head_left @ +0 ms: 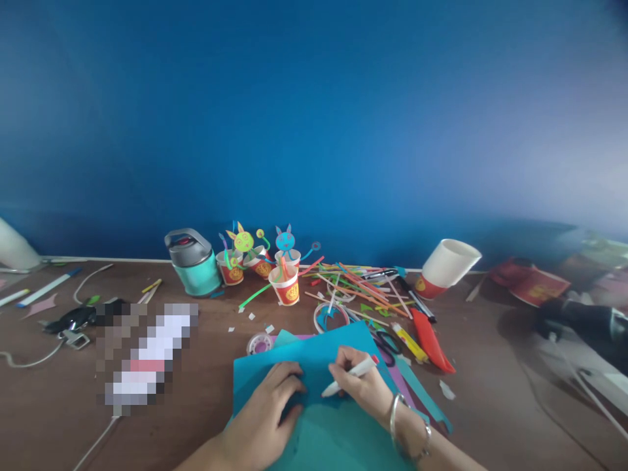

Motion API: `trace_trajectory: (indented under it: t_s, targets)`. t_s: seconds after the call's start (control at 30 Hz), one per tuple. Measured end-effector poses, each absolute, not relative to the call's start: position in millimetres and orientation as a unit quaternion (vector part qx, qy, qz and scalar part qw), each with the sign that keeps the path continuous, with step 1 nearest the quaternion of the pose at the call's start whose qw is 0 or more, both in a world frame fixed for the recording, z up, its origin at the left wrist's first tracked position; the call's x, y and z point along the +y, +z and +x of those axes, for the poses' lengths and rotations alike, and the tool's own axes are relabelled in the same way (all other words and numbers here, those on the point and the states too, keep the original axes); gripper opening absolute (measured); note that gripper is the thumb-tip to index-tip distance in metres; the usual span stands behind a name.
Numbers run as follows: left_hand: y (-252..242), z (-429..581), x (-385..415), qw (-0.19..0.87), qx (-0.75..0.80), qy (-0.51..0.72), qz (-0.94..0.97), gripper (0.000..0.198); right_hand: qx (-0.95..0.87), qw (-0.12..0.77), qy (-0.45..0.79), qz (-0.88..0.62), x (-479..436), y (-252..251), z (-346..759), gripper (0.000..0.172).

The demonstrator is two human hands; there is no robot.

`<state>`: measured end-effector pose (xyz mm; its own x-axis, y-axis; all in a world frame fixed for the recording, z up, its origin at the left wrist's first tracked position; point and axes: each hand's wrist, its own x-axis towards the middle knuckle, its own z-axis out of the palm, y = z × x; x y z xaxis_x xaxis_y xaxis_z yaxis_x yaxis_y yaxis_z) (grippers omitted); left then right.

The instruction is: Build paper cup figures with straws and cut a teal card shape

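Note:
My right hand [371,394] is closed round a white marker [364,366] with a red end. The marker slants, its tip down at the blue sheet of paper [314,351]. My left hand [267,409] rests on the left part of that sheet, palm down, fingers apart and slightly bent, holding nothing. Around the right wrist sits a silver bangle [394,413]. Behind the sheet's left corner lies a tape roll [260,343], partly covered. Scissors [387,343] lie by its right edge, next to a yellow utility knife [409,341]. Any mark under the tip is too small to make out.
Paper cups [285,289] with straw-and-paper figures stand behind the sheet. Beside them are a turquoise flask [195,265] and a heap of coloured straws [363,288]. Stacked white cups [449,265] lean farther right, behind a red pouch-like item [432,343]. A power strip [152,356] lies left.

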<state>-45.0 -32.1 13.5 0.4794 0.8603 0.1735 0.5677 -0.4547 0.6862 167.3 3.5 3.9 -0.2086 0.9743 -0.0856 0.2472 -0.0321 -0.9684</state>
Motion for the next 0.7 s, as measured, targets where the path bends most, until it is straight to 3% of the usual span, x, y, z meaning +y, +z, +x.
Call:
trace_trajectory:
  t_s: [0.7]
  targets:
    - [16.6, -44.5, -31.4, 0.283, 0.437, 0.264, 0.812, 0.024, -0.64, 0.321, 0.446, -0.537, 3.0, 0.3, 163.8, 0.028]
